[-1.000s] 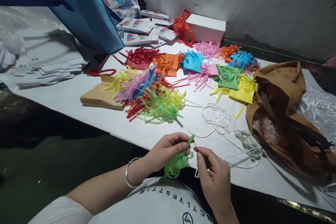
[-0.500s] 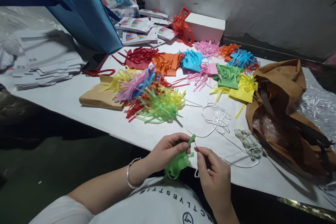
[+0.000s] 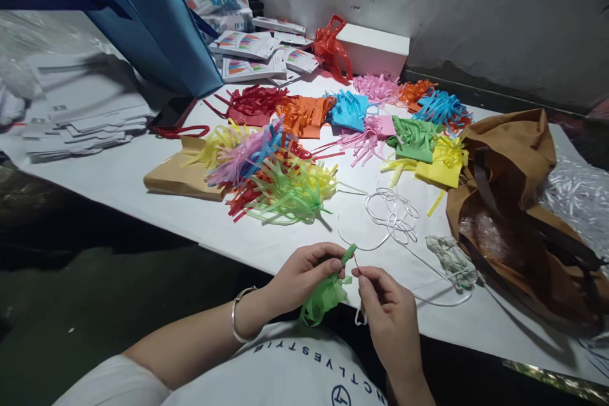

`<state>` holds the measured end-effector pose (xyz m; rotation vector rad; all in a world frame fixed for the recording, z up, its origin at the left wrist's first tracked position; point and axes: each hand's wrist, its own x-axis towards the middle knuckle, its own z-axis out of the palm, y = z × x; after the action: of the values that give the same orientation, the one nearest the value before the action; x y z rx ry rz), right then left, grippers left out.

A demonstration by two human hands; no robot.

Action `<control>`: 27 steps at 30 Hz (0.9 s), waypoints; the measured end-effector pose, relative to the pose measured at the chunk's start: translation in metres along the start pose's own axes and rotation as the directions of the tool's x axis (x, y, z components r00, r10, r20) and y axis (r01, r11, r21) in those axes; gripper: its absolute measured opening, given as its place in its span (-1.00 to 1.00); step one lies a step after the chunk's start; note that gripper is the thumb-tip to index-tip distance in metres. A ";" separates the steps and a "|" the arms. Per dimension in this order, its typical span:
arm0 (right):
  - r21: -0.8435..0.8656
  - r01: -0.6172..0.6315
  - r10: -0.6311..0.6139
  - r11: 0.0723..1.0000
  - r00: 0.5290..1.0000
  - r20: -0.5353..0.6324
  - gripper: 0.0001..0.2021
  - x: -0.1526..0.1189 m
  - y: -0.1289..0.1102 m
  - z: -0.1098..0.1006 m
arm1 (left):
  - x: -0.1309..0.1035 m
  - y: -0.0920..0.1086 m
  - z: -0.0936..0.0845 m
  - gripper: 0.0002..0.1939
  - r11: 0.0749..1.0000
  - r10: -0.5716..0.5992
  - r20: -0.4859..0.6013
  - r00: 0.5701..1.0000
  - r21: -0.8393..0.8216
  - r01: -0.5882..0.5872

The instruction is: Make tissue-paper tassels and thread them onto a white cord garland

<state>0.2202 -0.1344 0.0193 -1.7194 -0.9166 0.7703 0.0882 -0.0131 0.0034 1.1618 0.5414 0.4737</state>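
My left hand (image 3: 316, 273) is closed on a green paper tassel (image 3: 328, 298). Its rolled top sticks up past my thumb and its fringe hangs below my fingers. Close on the right, my right hand (image 3: 387, 304) pinches a thin, reddish-brown needle (image 3: 356, 261) whose far end meets the tassel's rolled top; whether it passes through is hard to see. A loop of white cord (image 3: 360, 315) hangs beside my right hand. More white cord (image 3: 392, 212) lies coiled on the table and runs round to the right behind that hand.
Strung tassels (image 3: 285, 181) in mixed colours lie ahead, partly on a brown paper packet (image 3: 183, 171). Fringed paper pieces (image 3: 349, 109) spread behind them. A brown bag (image 3: 514, 203) stands right, a blue bag (image 3: 147, 32) left, near white card stacks (image 3: 85, 108). Flat boxes (image 3: 252, 66) sit at the back.
My right hand has drawn very slightly away from the tassel, and a little more of the needle shows. My left hand keeps its hold on the tassel.
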 end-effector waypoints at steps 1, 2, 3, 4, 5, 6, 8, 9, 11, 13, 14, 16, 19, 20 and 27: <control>-0.009 0.003 -0.003 1.000 1.000 0.005 -0.75 0.000 0.000 0.000 | 0.000 0.000 0.000 -0.70 0.999 0.013 -0.003 1.000 0.030 -0.013; -0.029 0.020 -0.020 0.999 1.000 0.008 -0.75 0.000 0.000 0.001 | 0.000 0.000 0.000 -0.71 0.997 0.030 -0.004 1.000 0.066 -0.030; -0.055 0.045 -0.044 0.997 0.999 0.015 -0.76 0.000 0.000 0.002 | 0.000 0.000 0.000 -0.73 0.993 0.049 -0.003 0.999 0.104 -0.048; -0.079 0.071 -0.070 0.994 0.997 0.022 -0.77 0.000 0.000 0.002 | 0.000 0.001 0.000 -0.74 0.988 0.065 0.001 0.998 0.137 -0.065; -0.094 0.092 -0.090 0.991 0.995 0.031 -0.77 0.000 0.000 0.003 | 0.001 0.001 0.000 -0.75 0.985 0.074 0.006 0.997 0.158 -0.074; -0.096 0.107 -0.104 0.990 0.994 0.036 -0.78 -0.001 -0.001 0.003 | 0.001 0.001 0.000 -0.75 0.985 0.073 0.006 0.997 0.159 -0.073; -0.082 0.122 -0.121 0.989 0.993 0.017 -0.78 -0.001 -0.001 0.003 | 0.001 0.002 0.000 -0.73 0.994 0.040 -0.002 0.999 0.104 -0.039; -0.075 0.126 -0.127 0.989 0.992 -0.005 -0.79 -0.001 -0.001 0.002 | 0.002 0.002 0.000 -0.72 0.998 0.013 -0.007 1.000 0.058 -0.013; -0.080 0.130 -0.134 0.988 0.989 -0.054 -0.79 -0.002 -0.001 0.000 | 0.002 0.003 0.001 -0.69 0.999 -0.038 -0.009 0.999 -0.030 0.038; -0.092 0.130 -0.138 0.987 0.987 -0.082 -0.79 -0.002 -0.001 -0.001 | 0.002 0.004 0.002 -0.67 0.993 -0.078 0.003 0.997 -0.093 0.078; -0.096 0.128 -0.137 0.987 0.987 -0.086 -0.78 -0.001 -0.001 -0.001 | 0.002 0.005 0.003 -0.66 0.989 -0.092 0.008 0.996 -0.114 0.092; -0.102 0.134 -0.143 0.986 0.986 -0.081 -0.78 -0.001 -0.002 -0.002 | 0.002 0.005 0.004 -0.65 0.986 -0.104 0.014 0.994 -0.133 0.105; -0.113 0.155 -0.164 0.982 0.983 -0.083 -0.79 -0.002 -0.004 -0.002 | 0.002 0.005 0.005 -0.66 0.988 -0.092 0.008 0.996 -0.122 0.093; -0.115 0.159 -0.170 0.980 0.982 -0.087 -0.79 -0.002 -0.005 -0.002 | 0.002 0.005 0.005 -0.67 0.989 -0.088 0.004 0.996 -0.117 0.088; -0.129 0.200 -0.211 0.971 0.974 -0.078 -0.82 -0.002 -0.006 -0.001 | 0.001 0.001 0.005 -0.67 0.995 -0.062 0.012 0.998 -0.074 0.063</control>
<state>0.2187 -0.1353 0.0259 -1.7154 -1.0767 0.5039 0.0923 -0.0156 0.0058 1.0725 0.5460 0.4310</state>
